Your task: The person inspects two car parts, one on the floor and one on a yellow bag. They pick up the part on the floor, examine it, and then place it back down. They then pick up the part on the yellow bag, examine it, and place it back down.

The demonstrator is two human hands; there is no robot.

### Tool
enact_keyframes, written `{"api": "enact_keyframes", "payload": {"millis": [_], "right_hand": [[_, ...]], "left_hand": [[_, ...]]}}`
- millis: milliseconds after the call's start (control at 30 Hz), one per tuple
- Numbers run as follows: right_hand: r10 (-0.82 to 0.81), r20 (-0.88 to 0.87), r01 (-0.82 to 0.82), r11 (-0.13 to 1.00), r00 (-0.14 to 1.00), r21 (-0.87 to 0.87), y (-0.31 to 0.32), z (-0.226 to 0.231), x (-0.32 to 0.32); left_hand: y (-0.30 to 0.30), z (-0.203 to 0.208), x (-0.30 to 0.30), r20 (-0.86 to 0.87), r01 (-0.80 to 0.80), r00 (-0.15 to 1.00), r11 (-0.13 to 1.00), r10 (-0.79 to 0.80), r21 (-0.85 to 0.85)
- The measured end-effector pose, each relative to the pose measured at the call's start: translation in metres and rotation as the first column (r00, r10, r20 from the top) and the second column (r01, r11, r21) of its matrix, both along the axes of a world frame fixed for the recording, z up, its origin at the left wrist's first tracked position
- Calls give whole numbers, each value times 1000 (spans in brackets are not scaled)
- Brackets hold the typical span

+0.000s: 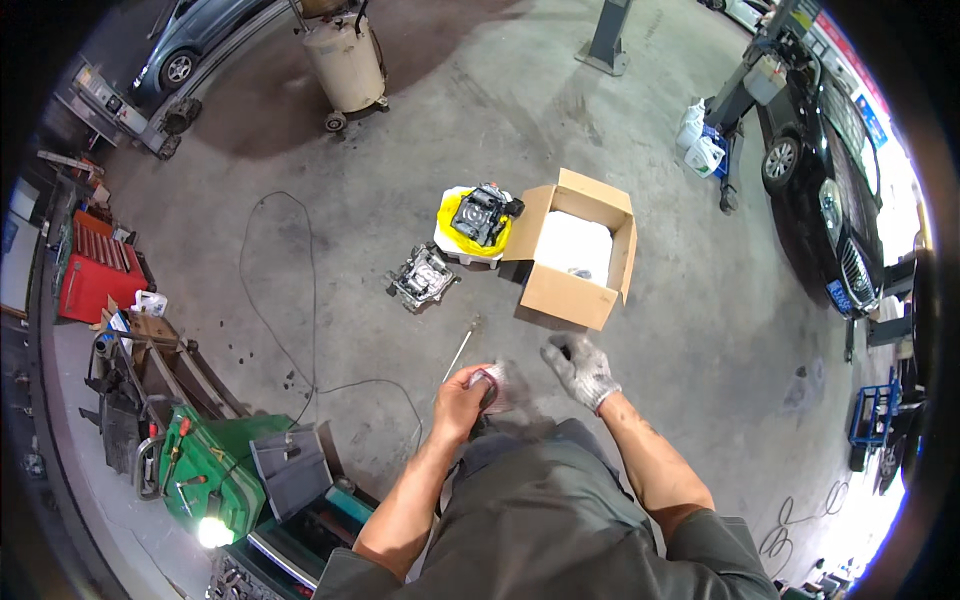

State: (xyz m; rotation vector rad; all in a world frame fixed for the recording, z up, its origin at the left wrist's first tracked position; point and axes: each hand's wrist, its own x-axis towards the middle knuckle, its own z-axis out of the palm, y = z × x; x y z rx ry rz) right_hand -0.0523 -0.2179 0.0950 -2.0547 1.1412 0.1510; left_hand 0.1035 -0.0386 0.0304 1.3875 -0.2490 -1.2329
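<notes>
My left hand (460,405) is bare and closed on a white knit work glove (501,388) with a red-edged cuff, close in front of my body. The glove is partly blurred. My right hand (583,372) wears a matching glove, dirty grey over the fingers. Its fingers are bent, a dark gap shows by the thumb, and I see nothing held in it. Beyond my hands, a metal mechanical unit (424,277) lies on the floor. A similar, darker unit (481,214) rests on yellow plastic (449,235) in a white foam tray (486,262).
An opened cardboard box (566,298) with white lining stands beyond my right hand. A thin rod (460,349) and a black cable (313,290) lie on the floor. At left are a green case (228,462) and a red tool chest (100,280); a black car (835,190) is at right.
</notes>
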Motion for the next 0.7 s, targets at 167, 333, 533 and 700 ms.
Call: {"api": "enact_keyframes", "payload": {"millis": [167,333,533,700], "right_hand": [[207,6,-200,935,978,292,28,-2,57],[357,151,-373,923,922,96,8,-6,91],[646,-273,-658,751,713,58,-38,-113,131],[836,-68,-837,546,544,20,-41,-121,153]], "left_hand": [[-27,-3,5,447,85,883,985,-143,147],[-21,-30,49,692,-15,654,909,-306,416],[-59,-33,59,-323,11,927,846,191,533],[-105,-56,90,-109,-594,709,673,697,440]]}}
